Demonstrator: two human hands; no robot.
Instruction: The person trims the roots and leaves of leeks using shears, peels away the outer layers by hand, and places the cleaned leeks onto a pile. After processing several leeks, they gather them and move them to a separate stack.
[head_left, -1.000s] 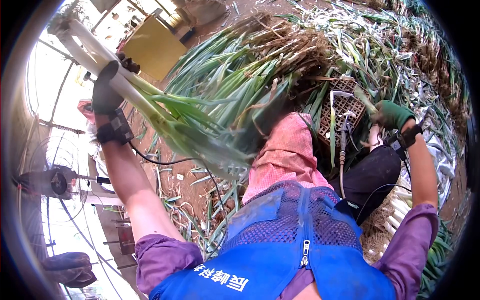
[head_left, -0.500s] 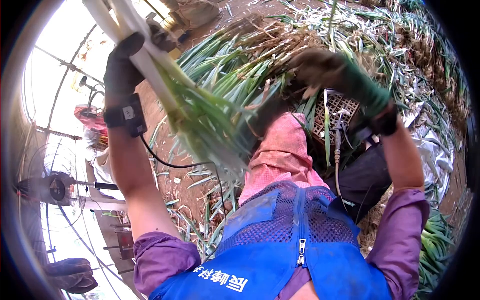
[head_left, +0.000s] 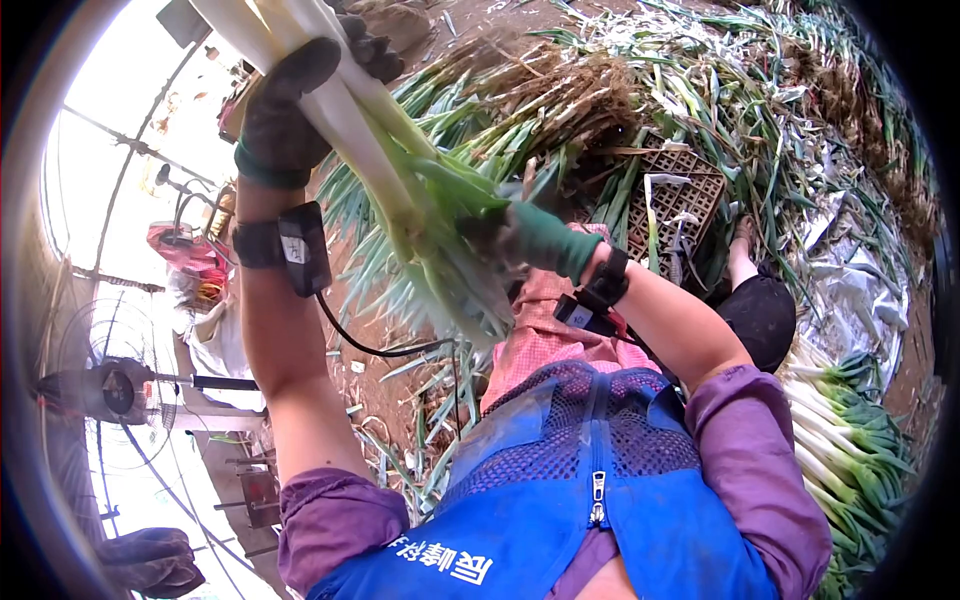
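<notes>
My left hand (head_left: 295, 105), in a dark glove with a green cuff, is wrapped round the white stalks of a bunch of leeks (head_left: 375, 165) at the upper left. The bunch slants down to the right, its green leaves lowest and slightly blurred. My right hand (head_left: 500, 232), gloved in green and dark fabric, is at the leafy part of the bunch. Its fingers are partly hidden by the leaves and smeared, so their grip cannot be made out.
Unpeeled leeks with roots (head_left: 590, 95) lie in a heap ahead. A brown plastic crate (head_left: 690, 190) with a hose nozzle stands right of centre. White-stemmed leeks (head_left: 840, 440) lie at the lower right. A fan (head_left: 115, 390) is at the left.
My right hand has moved left and down from above the heap to the leaves of the held bunch. My left hand has shifted slightly right with the bunch.
</notes>
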